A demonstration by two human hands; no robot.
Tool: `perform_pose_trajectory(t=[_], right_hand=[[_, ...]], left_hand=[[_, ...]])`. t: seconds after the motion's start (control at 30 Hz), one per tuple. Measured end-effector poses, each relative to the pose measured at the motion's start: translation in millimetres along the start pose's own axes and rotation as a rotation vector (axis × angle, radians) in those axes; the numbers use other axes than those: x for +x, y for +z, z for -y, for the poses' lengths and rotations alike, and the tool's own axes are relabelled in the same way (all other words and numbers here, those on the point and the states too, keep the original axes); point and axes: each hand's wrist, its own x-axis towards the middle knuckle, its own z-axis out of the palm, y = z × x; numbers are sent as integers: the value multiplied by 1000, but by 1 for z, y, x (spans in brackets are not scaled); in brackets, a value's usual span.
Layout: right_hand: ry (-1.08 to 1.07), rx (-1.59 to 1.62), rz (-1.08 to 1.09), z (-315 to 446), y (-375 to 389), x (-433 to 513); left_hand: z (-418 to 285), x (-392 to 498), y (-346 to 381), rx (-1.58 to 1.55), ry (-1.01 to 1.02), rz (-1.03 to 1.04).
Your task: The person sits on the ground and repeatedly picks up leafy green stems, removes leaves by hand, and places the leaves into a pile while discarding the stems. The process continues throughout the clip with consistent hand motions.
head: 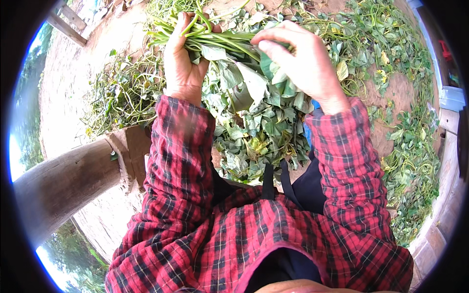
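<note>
A bundle of green leafy stems (227,41) lies across my left hand (185,60), whose fingers are wrapped around the stalks near their cut-looking ends. At the leafy end of the bundle is my right hand (302,60), its thumb and forefinger together at the stems and leaves; whether they pinch a stem is hard to tell. Large wilted leaves (253,86) hang down from the bundle between both hands. Below them, a heap of picked leaves (271,128) lies in front of my knees.
Tangled vines (124,91) are piled at the left, beside a round wooden post (69,183). More leafy vines (410,146) spread over the earthen ground on the right, along a wooden edge (445,175). Wooden legs (67,27) stand at the upper left.
</note>
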Motion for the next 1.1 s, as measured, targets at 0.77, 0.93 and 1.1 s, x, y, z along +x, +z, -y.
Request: perform_pose_trajectory(t=[0.77, 0.93, 1.1], right_hand=[[502, 656, -602, -32, -52, -4], [390, 672, -380, -42, -63, -13], [175, 372, -161, -23, -45, -14]], left_hand=[[-37, 7, -24, -557, 28, 101], [-55, 3, -24, -617, 11, 169], [-51, 5, -26, -607, -15, 182]])
